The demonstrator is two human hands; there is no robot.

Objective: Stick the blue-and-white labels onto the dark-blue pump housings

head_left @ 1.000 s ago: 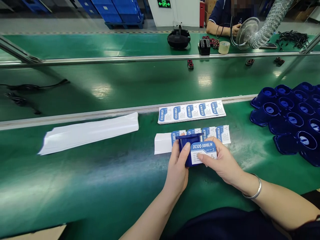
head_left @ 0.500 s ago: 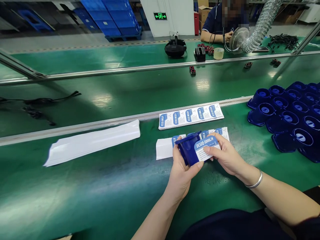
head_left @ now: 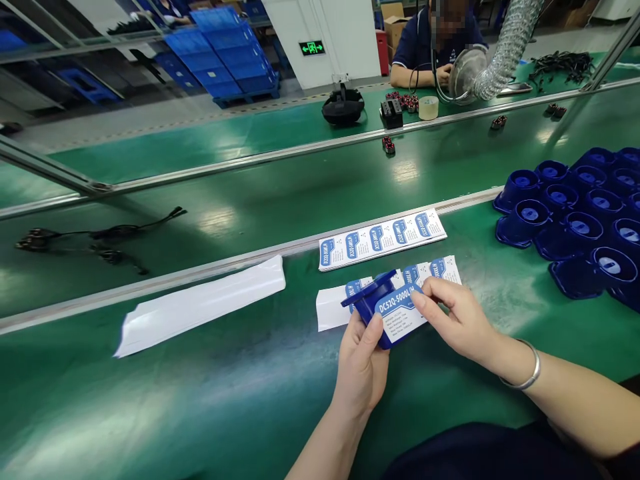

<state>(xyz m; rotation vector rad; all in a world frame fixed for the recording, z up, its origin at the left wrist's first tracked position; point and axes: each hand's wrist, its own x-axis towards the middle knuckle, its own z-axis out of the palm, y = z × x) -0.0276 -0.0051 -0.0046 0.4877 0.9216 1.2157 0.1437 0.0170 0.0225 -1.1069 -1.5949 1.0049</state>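
A dark blue plastic pump housing (head_left: 369, 299) is tilted in my left hand (head_left: 363, 370), whose thumb and fingers are wrapped round its lower part. On its side lies a blue-and-white label (head_left: 401, 319) printed DC52Q-5000L/H. My right hand (head_left: 463, 320) pinches the label's upper right edge, thumb on the printed face; how firmly the label is stuck there I cannot tell. Partly hidden behind the housing, a strip of labels (head_left: 447, 268) with a bare white end lies on the green bench. Farther back sits a stack of label sheets (head_left: 385, 239).
White backing sheets (head_left: 205, 300) lie at the left. Several blue housings (head_left: 573, 230) stand in rows at the right. Black cables (head_left: 107, 237) rest beyond the metal rail. Across the bench, a person (head_left: 425, 53) sits near a ducted hood (head_left: 465, 73) and a tape roll (head_left: 429, 107).
The housing has turned, so the label now faces me more fully. My right thumb has moved toward the label's upper right edge. The camera view has shifted slightly.
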